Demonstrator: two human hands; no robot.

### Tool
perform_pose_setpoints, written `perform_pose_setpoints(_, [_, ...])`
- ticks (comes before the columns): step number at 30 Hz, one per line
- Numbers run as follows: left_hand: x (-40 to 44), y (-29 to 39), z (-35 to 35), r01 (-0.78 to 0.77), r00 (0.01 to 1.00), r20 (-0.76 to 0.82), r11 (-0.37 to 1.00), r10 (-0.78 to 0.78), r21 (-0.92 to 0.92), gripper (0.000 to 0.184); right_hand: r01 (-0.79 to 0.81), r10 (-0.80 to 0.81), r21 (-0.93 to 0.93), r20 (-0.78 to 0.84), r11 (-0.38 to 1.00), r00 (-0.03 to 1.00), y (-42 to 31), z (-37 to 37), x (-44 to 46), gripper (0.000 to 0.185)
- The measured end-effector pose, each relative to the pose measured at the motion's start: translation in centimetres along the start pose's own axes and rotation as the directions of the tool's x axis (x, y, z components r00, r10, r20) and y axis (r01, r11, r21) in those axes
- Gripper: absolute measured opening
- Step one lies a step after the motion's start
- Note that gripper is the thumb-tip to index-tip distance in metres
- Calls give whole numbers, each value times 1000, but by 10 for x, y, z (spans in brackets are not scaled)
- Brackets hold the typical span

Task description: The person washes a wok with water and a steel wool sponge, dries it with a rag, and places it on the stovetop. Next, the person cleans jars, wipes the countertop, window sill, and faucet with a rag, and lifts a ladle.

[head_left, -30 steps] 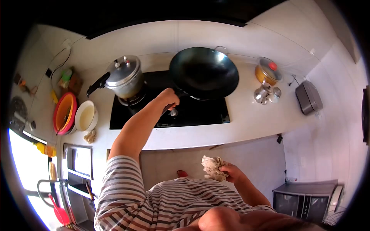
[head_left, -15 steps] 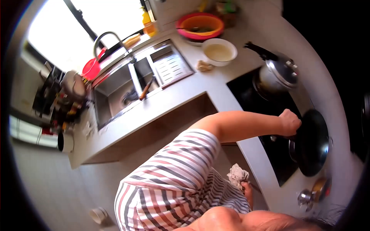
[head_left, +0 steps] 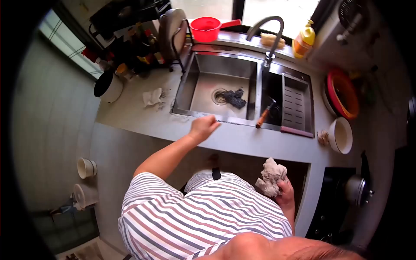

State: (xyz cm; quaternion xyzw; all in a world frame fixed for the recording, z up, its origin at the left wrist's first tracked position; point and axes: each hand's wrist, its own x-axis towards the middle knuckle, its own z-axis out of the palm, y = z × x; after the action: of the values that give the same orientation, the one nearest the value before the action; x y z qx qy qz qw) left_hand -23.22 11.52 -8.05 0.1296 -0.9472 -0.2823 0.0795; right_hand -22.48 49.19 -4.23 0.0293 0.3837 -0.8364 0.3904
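My left hand [head_left: 203, 128] is curled into a loose fist over the counter's front edge, and nothing shows in it. Just beyond it lies the large sink basin [head_left: 203, 82], with a dark crumpled scrubbing cloth [head_left: 235, 99] beside the drain. Low in front of my body, my right hand [head_left: 285, 193] is closed on a crumpled pale rag [head_left: 271, 177]. A tool with a wooden handle [head_left: 262, 117] leans over the front rim of the narrow basin.
Right of the sink are a white bowl [head_left: 341, 135], red and orange basins [head_left: 342, 93] and a pressure cooker [head_left: 356, 190] on the black hob [head_left: 329, 201]. A red dipper [head_left: 206, 29] and yellow bottle [head_left: 303, 40] stand behind. Left are a white pot [head_left: 109, 89] and tissue [head_left: 152, 97].
My view has swung left from the hob to the sink. My left hand has left the wok and is now near the sink's front edge. My right hand still holds the rag.
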Motion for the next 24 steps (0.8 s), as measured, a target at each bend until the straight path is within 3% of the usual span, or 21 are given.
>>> perform_pose_setpoints(3, [14, -93, -76, 234, 967, -143, 959, -212, 159, 21, -75, 88, -125, 103, 989, 991, -22, 61, 80, 61])
perform_pose_setpoints(5, [18, -153, -104, 367, 906, -287, 915, -311, 165, 26, -105, 143, -232, 152, 967, 978, -27, 92, 128, 63])
perform_pose_setpoints(8, [29, -197, -137, 528, 825, -378, 812, -421, 248, 32, -178, 261, -310, 250, 934, 932, -37, 141, 180, 61])
perform_pose_setpoints(11, [37, -224, -131, 605, 770, -375, 777, -517, 172, 36, -243, 359, -395, 252, 886, 899, -29, 175, 213, 55])
perform_pose_setpoints(15, [50, -224, -126, 663, 736, -360, 717, -573, 215, 39, -326, 486, -448, 308, 832, 818, -23, 189, 235, 50])
perform_pose_setpoints(21, [55, -255, -95, 686, 722, -317, 696, -616, 211, 27, -355, 524, -469, 302, 809, 796, -15, 169, 242, 48])
perform_pose_setpoints(24, [56, -243, -97, 589, 784, -379, 782, -491, 205, 15, -364, 508, -431, 286, 826, 813, -26, 156, 238, 50])
